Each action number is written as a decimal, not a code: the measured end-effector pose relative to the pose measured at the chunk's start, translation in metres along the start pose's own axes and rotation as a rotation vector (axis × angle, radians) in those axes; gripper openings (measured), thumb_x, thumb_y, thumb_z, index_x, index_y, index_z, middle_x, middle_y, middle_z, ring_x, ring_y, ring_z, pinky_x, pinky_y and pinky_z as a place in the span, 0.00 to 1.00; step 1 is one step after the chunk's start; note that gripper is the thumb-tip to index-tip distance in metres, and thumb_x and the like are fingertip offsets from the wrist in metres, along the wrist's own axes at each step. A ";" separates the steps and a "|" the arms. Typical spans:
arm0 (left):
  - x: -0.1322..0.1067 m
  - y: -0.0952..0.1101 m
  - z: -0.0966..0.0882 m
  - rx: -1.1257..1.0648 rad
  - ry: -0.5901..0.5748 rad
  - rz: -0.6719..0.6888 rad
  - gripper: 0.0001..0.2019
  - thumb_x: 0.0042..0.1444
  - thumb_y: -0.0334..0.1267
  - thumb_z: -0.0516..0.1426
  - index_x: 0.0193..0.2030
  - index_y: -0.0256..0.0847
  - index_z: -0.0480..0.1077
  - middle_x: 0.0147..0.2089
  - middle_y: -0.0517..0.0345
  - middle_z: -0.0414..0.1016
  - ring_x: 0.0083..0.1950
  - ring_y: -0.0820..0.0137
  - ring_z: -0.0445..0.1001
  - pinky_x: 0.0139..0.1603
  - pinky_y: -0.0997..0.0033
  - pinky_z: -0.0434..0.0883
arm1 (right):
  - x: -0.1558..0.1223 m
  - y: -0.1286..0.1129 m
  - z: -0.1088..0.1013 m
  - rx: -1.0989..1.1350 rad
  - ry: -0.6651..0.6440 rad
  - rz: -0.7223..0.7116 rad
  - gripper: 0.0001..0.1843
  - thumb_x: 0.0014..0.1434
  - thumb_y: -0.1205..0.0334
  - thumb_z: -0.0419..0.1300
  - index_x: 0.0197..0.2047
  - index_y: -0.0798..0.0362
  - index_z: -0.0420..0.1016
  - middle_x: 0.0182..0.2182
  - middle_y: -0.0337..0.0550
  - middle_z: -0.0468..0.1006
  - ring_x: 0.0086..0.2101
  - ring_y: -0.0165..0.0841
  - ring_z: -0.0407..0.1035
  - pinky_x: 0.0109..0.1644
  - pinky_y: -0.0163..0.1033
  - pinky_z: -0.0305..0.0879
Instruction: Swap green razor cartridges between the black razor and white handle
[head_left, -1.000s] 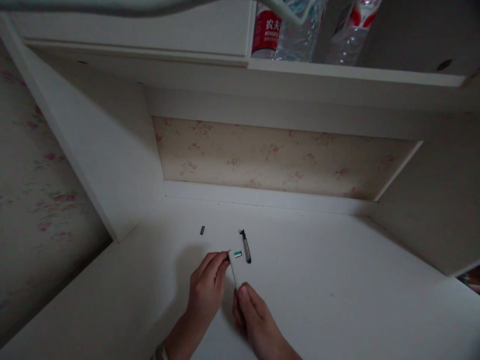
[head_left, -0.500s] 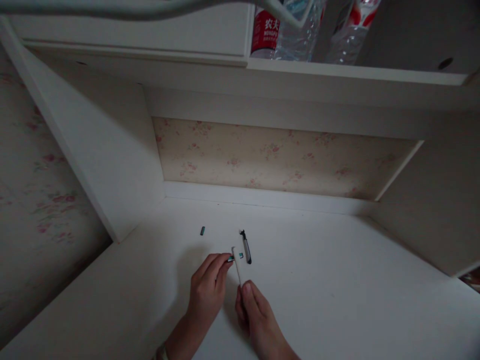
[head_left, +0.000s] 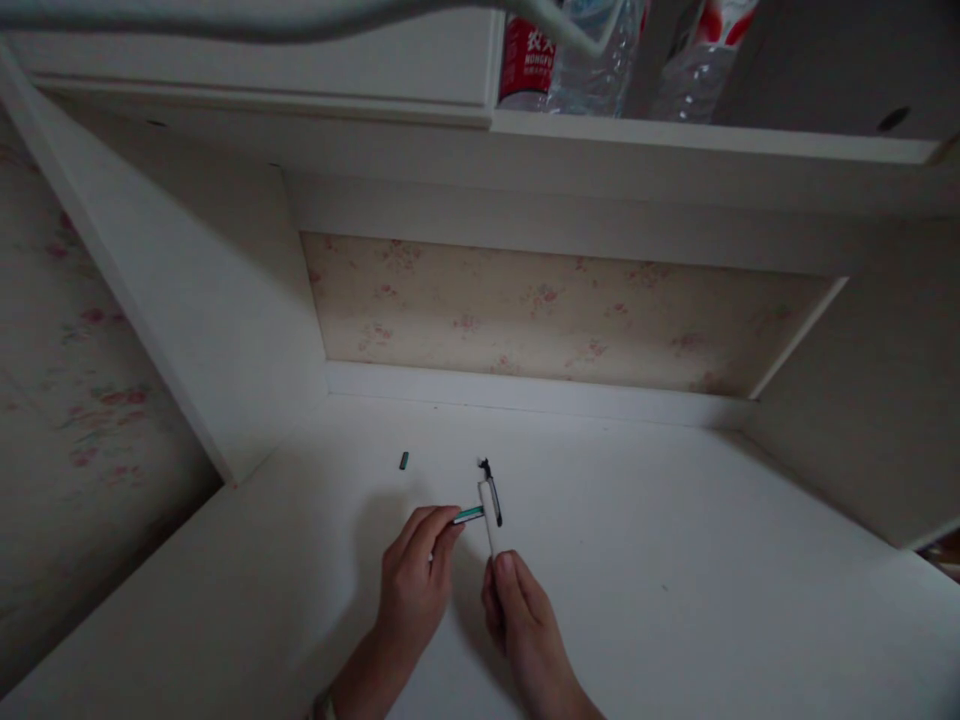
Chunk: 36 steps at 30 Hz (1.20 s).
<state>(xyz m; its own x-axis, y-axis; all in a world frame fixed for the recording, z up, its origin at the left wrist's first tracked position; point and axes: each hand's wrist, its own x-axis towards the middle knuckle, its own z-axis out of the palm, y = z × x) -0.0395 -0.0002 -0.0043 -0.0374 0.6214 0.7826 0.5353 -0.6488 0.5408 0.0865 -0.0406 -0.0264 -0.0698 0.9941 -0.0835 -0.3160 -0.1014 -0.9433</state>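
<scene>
My left hand (head_left: 420, 565) pinches a narrow teal-and-dark strip (head_left: 469, 514) that looks like a razor blade cartridge. Closed around the lower part of a slim white razor-like handle (head_left: 490, 515) is my right hand (head_left: 521, 610). The strip's right end meets or overlaps the handle; contact between them cannot be made out. Just behind and right of the white piece lies a black and grey razor handle (head_left: 497, 500) on the desk, partly covered by it. Farther left rests another small dark green strip (head_left: 404, 461), apart from both hands.
The white desk (head_left: 675, 560) sits under a shelf unit, with a side panel (head_left: 187, 300) at left. Plastic bottles (head_left: 596, 60) stand on the shelf above. A pale curved bar (head_left: 285, 22) crosses the top of the view.
My right hand has shifted slightly right with the white handle, which has turned to show a wider face. More of the teal strip shows from my left fingers.
</scene>
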 end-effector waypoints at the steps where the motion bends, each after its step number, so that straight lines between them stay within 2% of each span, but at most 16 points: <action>1: 0.000 0.000 0.000 -0.003 -0.002 0.000 0.08 0.61 0.29 0.54 0.45 0.40 0.70 0.38 0.56 0.73 0.39 0.72 0.74 0.40 0.76 0.72 | 0.000 -0.002 0.000 0.004 0.000 0.014 0.27 0.55 0.34 0.56 0.27 0.51 0.57 0.22 0.32 0.54 0.22 0.26 0.47 0.23 0.31 0.45; 6: -0.003 0.001 0.000 -0.008 0.000 -0.026 0.08 0.62 0.29 0.52 0.43 0.40 0.70 0.37 0.56 0.73 0.38 0.72 0.73 0.39 0.76 0.71 | -0.005 0.004 0.002 -0.083 -0.143 0.011 0.27 0.59 0.35 0.52 0.26 0.51 0.58 0.20 0.32 0.54 0.21 0.26 0.46 0.22 0.32 0.43; 9: -0.003 0.003 0.000 -0.027 0.028 -0.039 0.07 0.61 0.29 0.52 0.43 0.40 0.70 0.37 0.56 0.73 0.38 0.72 0.73 0.38 0.76 0.72 | -0.007 0.006 0.003 -0.093 -0.115 -0.032 0.26 0.60 0.36 0.51 0.28 0.52 0.60 0.21 0.31 0.53 0.21 0.27 0.45 0.23 0.33 0.43; 13: -0.003 0.005 0.001 -0.047 0.047 -0.076 0.07 0.61 0.30 0.53 0.43 0.39 0.70 0.37 0.56 0.73 0.38 0.72 0.74 0.38 0.77 0.72 | -0.009 0.002 0.002 -0.169 -0.109 -0.080 0.25 0.64 0.38 0.47 0.38 0.52 0.65 0.22 0.32 0.55 0.22 0.27 0.47 0.23 0.33 0.43; 17: -0.002 0.007 0.001 -0.039 0.070 -0.075 0.07 0.61 0.29 0.52 0.41 0.39 0.70 0.36 0.57 0.73 0.37 0.73 0.74 0.38 0.77 0.72 | -0.010 0.004 0.003 -0.225 -0.164 -0.100 0.24 0.64 0.39 0.47 0.34 0.52 0.64 0.23 0.33 0.58 0.22 0.27 0.50 0.24 0.33 0.47; 22: -0.002 0.008 -0.001 -0.056 0.063 -0.104 0.06 0.61 0.31 0.53 0.42 0.40 0.70 0.36 0.57 0.73 0.37 0.73 0.74 0.37 0.77 0.71 | -0.007 0.004 0.000 -0.112 -0.007 -0.106 0.23 0.63 0.39 0.50 0.31 0.51 0.61 0.25 0.34 0.57 0.25 0.28 0.51 0.25 0.32 0.50; 27: -0.003 0.009 0.001 -0.053 0.051 -0.112 0.06 0.61 0.30 0.52 0.41 0.39 0.70 0.36 0.57 0.73 0.37 0.73 0.74 0.37 0.78 0.71 | -0.009 0.004 0.001 -0.159 -0.111 -0.058 0.24 0.63 0.39 0.49 0.29 0.51 0.59 0.22 0.31 0.53 0.21 0.26 0.46 0.22 0.32 0.43; 29: -0.002 0.009 0.001 -0.048 0.060 -0.106 0.07 0.61 0.30 0.52 0.41 0.39 0.70 0.36 0.57 0.73 0.37 0.73 0.74 0.37 0.78 0.71 | -0.010 0.003 0.003 -0.171 -0.103 -0.062 0.24 0.63 0.38 0.49 0.29 0.51 0.58 0.21 0.31 0.53 0.21 0.26 0.46 0.22 0.32 0.43; 33: -0.002 0.008 0.001 -0.046 0.069 -0.103 0.06 0.61 0.31 0.53 0.42 0.40 0.70 0.36 0.57 0.73 0.37 0.72 0.74 0.38 0.76 0.72 | -0.009 0.001 0.002 -0.140 0.000 -0.078 0.25 0.62 0.37 0.49 0.29 0.51 0.58 0.23 0.32 0.54 0.23 0.27 0.48 0.23 0.31 0.46; 36: -0.002 0.009 0.001 -0.040 0.064 -0.103 0.07 0.61 0.31 0.52 0.41 0.39 0.71 0.36 0.56 0.74 0.37 0.71 0.74 0.37 0.75 0.72 | -0.010 0.000 0.001 -0.166 -0.092 -0.051 0.25 0.61 0.37 0.50 0.28 0.51 0.59 0.21 0.32 0.54 0.21 0.26 0.46 0.22 0.31 0.44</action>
<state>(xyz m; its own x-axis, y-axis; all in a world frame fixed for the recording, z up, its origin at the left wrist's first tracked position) -0.0336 -0.0069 -0.0016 -0.1453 0.6571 0.7397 0.4919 -0.6007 0.6302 0.0857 -0.0503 -0.0255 -0.1460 0.9892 -0.0115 -0.1613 -0.0353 -0.9863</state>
